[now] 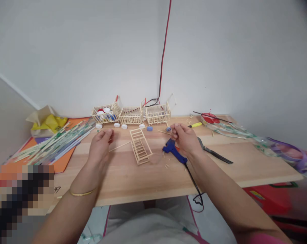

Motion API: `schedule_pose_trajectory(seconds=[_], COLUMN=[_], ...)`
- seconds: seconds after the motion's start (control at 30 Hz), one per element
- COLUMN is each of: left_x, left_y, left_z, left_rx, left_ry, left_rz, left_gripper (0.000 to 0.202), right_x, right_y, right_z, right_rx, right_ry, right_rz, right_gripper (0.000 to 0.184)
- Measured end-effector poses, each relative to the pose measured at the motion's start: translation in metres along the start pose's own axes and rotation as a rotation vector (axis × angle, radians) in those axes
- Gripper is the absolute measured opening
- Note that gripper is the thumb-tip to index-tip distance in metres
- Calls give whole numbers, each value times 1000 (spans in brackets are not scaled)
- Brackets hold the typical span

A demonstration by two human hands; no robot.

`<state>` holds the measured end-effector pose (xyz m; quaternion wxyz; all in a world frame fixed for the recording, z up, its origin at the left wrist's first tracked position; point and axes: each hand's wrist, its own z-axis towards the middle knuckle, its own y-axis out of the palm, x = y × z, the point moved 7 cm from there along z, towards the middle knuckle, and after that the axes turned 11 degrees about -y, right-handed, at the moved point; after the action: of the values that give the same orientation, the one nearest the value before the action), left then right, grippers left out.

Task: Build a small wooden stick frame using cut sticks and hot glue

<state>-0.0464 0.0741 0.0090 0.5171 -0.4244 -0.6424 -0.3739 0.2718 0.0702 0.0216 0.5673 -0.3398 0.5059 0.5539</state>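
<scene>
My left hand (100,144): fingers curled just left of thin pale stick (119,146); grip hidden, cannot tell. My right hand (185,139): knuckles up over blue plastic glue gun (174,151), fingertips by small round blue cap (168,129); pinch unclear. Slatted ladder (140,146) lies flat between hands on smooth wooden surface (148,179).

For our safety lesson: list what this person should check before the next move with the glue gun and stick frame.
1. Glue gun lying on the table: ok.
2. Its cord clear of the table edge: not ok, it hangs over.
3. Stick frame flat between left hand and right hand: ok.
4. Glue gun's tip hot: cannot tell.
5. Loose stick gripped by the left hand: cannot tell.
</scene>
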Motion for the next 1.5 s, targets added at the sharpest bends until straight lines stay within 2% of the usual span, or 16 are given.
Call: schedule_pose_trajectory(seconds=[0.13, 0.23, 0.33, 0.47, 0.57, 0.7, 0.83, 0.9, 0.97, 1.03, 1.2, 1.3, 1.5], left_x=[-2, 2, 0, -12, -16, -12, -8, -9, -9, -11, -13, -12, -7], left_y=[-5, -5, 3, 19, 24, 19, 5, 5, 10, 17, 29, 31, 20], left_z=[-7, -5, 0, 0, -2, -1, 5, 4, 1, -5, -15, -16, -9], left_rx=[68, 104, 4, -177, -194, -75, 64, 42, -45, -122, -188, -169, -39], left_ry=[103, 263, 400, 491, 488, 456, 346, 323, 344, 350, 351, 375, 433], left_rz=[147, 431, 763, 1092, 1214, 1240, 1192, 1126, 1078, 1073, 1114, 1159, 1182], left_gripper=[22, 22, 25, 20, 14, 16, 25, 26, 26, 30, 39, 39, 27], right_x=[-4, -7, -6, 0, 2, 1, -1, -2, -3, -2, 4, 8, 8], right_y=[-8, 0, 11, 21, 25, 19, 6, 5, 8, 11, 20, 11, -17], right_z=[-25, -43, -59, -75, -85, -92, -94, -97, -101, -102, -96, -79, -52], right_rx=[-184, -391, -572, -699, -758, -774, -777, -819, -864, -852, -844, -811, -594], right_ry=[-37, -155, -253, -260, -289, -340, -349, -381, -410, -413, -455, -441, -393], right_rz=[-330, -631, -756, -794, -854, -966, -1009, -995, -988, -1011, -1144, -1230, -1361], right_gripper=[24, 19, 16, 14, 17, 27, 34, 31, 26, 23, 29, 28, 27])
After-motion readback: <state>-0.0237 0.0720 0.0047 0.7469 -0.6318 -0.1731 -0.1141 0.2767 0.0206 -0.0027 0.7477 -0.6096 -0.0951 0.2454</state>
